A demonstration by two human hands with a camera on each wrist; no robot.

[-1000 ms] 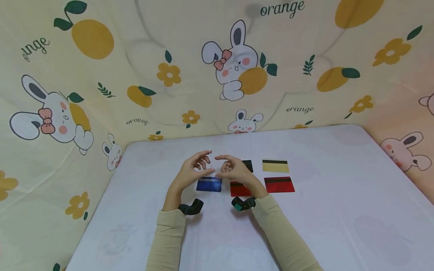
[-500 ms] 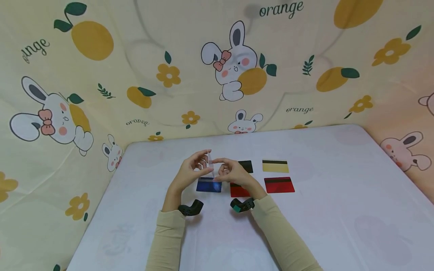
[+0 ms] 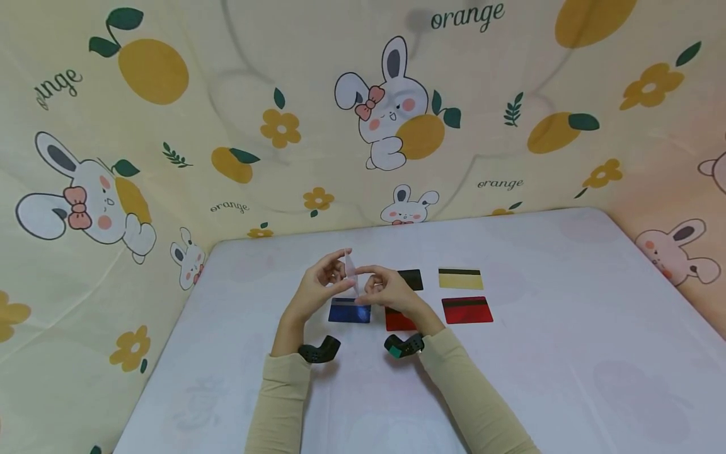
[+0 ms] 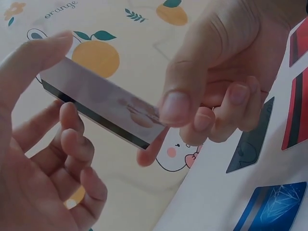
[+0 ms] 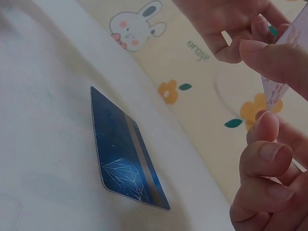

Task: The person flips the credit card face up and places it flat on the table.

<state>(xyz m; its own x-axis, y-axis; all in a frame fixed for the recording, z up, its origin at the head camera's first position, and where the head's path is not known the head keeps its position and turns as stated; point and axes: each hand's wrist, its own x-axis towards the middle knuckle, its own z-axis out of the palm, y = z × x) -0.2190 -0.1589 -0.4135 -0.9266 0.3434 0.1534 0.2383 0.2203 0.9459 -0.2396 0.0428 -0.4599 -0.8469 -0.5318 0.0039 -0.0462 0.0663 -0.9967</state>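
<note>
A pale card [image 4: 103,98] with a dark stripe along one long edge is held up above the table between both hands. My left hand [image 3: 314,287] pinches one end of it between thumb and a finger. The right hand [image 3: 397,293] pinches the other end, its thumb [image 4: 175,108] on the card's face and a finger below the edge. In the head view the card [image 3: 351,272] stands nearly edge-on. Beneath the hands lies a blue card [image 5: 126,154] with a light stripe and a crystal-like line pattern.
Right of the blue card lie a black card [image 3: 413,280] and a red card [image 3: 399,320], both partly covered by the right hand and wrist. Further right are a gold card [image 3: 460,279] and another red card [image 3: 467,311]. A printed cloth [image 3: 317,75] hangs behind the white table [image 3: 539,353].
The right hand's thumb and finger have closed in from beside the pale card and now hold it. The card has turned slightly, showing more of its face. The cards on the table stay put.
</note>
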